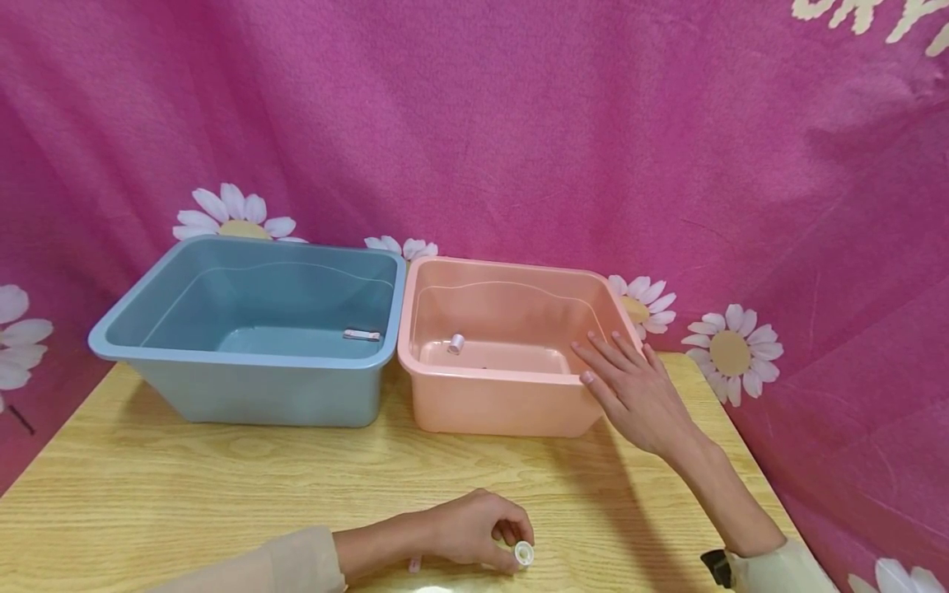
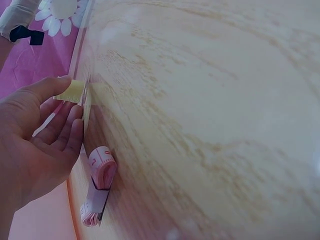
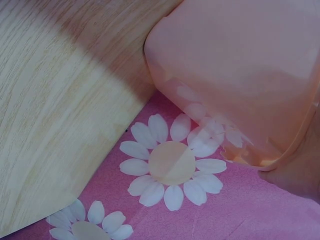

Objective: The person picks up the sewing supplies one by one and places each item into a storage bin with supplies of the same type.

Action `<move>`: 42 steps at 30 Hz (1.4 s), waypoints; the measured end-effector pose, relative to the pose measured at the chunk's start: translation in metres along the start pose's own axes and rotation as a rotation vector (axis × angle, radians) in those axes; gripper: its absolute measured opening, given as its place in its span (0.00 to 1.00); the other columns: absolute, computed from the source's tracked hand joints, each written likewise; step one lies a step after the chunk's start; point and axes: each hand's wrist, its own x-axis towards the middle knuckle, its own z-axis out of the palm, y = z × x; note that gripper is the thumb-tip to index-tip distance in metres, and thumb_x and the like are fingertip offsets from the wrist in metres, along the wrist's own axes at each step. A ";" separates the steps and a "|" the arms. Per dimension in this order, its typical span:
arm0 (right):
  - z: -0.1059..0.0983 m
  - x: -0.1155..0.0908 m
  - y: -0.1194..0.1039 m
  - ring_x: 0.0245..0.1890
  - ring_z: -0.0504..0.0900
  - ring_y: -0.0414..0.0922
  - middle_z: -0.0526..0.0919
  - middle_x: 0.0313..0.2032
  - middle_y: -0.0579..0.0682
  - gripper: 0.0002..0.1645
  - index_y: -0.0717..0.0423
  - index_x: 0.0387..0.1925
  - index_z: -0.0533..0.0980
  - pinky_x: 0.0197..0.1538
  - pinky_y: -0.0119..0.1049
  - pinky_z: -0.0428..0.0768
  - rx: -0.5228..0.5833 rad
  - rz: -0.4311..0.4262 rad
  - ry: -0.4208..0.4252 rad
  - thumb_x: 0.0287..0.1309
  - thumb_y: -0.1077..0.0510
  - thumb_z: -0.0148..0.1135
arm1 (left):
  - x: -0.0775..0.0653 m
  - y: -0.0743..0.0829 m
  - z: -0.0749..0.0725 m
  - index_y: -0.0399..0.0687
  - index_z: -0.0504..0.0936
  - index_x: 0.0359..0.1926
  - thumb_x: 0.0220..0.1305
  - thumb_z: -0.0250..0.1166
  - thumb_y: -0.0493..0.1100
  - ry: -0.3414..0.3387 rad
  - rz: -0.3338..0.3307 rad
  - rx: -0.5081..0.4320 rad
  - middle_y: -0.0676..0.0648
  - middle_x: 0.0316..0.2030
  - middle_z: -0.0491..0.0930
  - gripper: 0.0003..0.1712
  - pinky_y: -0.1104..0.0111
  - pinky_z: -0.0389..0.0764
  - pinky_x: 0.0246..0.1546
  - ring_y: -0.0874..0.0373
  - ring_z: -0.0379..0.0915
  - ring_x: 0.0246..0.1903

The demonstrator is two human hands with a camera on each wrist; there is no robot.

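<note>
Near the front of the table, my left hand [image 1: 474, 529] pinches a small spool of pale yellow thread [image 2: 73, 92] between thumb and fingers. Its round white end [image 1: 524, 554] faces up in the head view. Beside that hand, a folded pink-and-white measuring tape [image 2: 102, 170] lies on the table, mostly hidden behind the wrist in the head view. My right hand [image 1: 639, 395] rests on the right rim of the pink tub [image 1: 504, 403], fingers stretched out over its inside. A small white spool [image 1: 455, 344] sits in that tub.
A blue tub [image 1: 274, 391] stands directly left of the pink one, with a small flat whitish object [image 1: 362, 335] inside. Both are on a wooden table [image 1: 222, 486]. A magenta curtain [image 1: 482, 123] with daisies hangs behind and along the right side.
</note>
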 end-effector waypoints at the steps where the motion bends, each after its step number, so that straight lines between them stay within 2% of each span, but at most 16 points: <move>1: 0.000 0.000 0.000 0.73 0.56 0.61 0.66 0.71 0.53 0.28 0.47 0.72 0.68 0.69 0.66 0.49 0.000 -0.001 0.001 0.76 0.46 0.46 | 0.000 0.000 0.000 0.45 0.85 0.41 0.60 0.72 0.34 -0.002 -0.004 -0.009 0.63 0.34 0.79 0.08 0.77 0.78 0.43 0.73 0.75 0.37; 8: 0.000 0.001 0.000 0.73 0.56 0.61 0.66 0.71 0.53 0.28 0.47 0.72 0.68 0.69 0.67 0.49 0.002 -0.003 0.001 0.76 0.46 0.46 | 0.002 0.003 -0.002 0.45 0.84 0.40 0.59 0.73 0.33 0.024 0.002 0.021 0.63 0.32 0.80 0.09 0.78 0.79 0.37 0.74 0.75 0.33; 13: 0.000 0.001 0.000 0.72 0.56 0.61 0.67 0.70 0.54 0.28 0.47 0.72 0.68 0.69 0.67 0.49 -0.002 -0.001 -0.001 0.76 0.46 0.46 | 0.004 0.009 -0.006 0.43 0.84 0.40 0.59 0.72 0.32 0.038 0.024 -0.004 0.61 0.33 0.81 0.09 0.77 0.80 0.38 0.74 0.76 0.33; 19: 0.000 0.001 -0.001 0.72 0.56 0.62 0.67 0.70 0.55 0.28 0.48 0.71 0.68 0.69 0.68 0.49 0.003 0.003 -0.006 0.76 0.45 0.46 | 0.005 0.017 -0.014 0.41 0.85 0.41 0.59 0.72 0.31 0.049 0.008 -0.046 0.60 0.33 0.81 0.09 0.77 0.80 0.39 0.72 0.77 0.34; 32: 0.000 -0.001 0.000 0.73 0.56 0.62 0.65 0.71 0.53 0.28 0.47 0.72 0.67 0.68 0.68 0.49 0.007 0.009 -0.011 0.76 0.45 0.45 | 0.011 0.039 -0.027 0.45 0.85 0.41 0.60 0.72 0.35 0.083 0.041 0.131 0.63 0.33 0.81 0.08 0.78 0.77 0.43 0.75 0.76 0.36; 42: 0.000 0.000 -0.002 0.72 0.56 0.62 0.66 0.71 0.54 0.28 0.47 0.72 0.68 0.68 0.68 0.49 0.007 0.006 -0.004 0.76 0.45 0.45 | 0.010 0.051 -0.037 0.43 0.85 0.43 0.61 0.71 0.34 0.101 0.036 0.126 0.61 0.35 0.82 0.09 0.78 0.77 0.46 0.74 0.77 0.37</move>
